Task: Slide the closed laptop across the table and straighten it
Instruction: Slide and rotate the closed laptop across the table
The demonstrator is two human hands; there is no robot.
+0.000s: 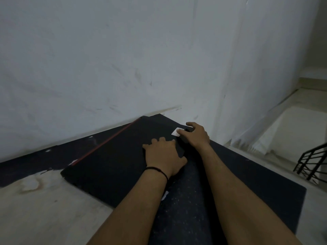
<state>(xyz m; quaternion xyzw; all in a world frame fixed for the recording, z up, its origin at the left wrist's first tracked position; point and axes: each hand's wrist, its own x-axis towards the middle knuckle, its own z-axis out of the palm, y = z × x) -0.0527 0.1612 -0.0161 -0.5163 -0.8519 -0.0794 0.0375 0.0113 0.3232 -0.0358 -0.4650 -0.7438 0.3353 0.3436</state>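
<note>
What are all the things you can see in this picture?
closed black laptop with a red stripe: one, black, flat on the table near the wall, lying at an angle
dark speckled mat: one, dark grey, on the table under the laptop's right part
small white sticker: one, white, on the laptop's far right corner
pale wooden table: one, light beige, bare part at lower left
white wall: one, white, scuffed, behind the table
black metal railing: one, black, far right
thin black wristband: one, black, left wrist
left hand: one, flat on the laptop
right hand: one, at the laptop's far right corner
</note>
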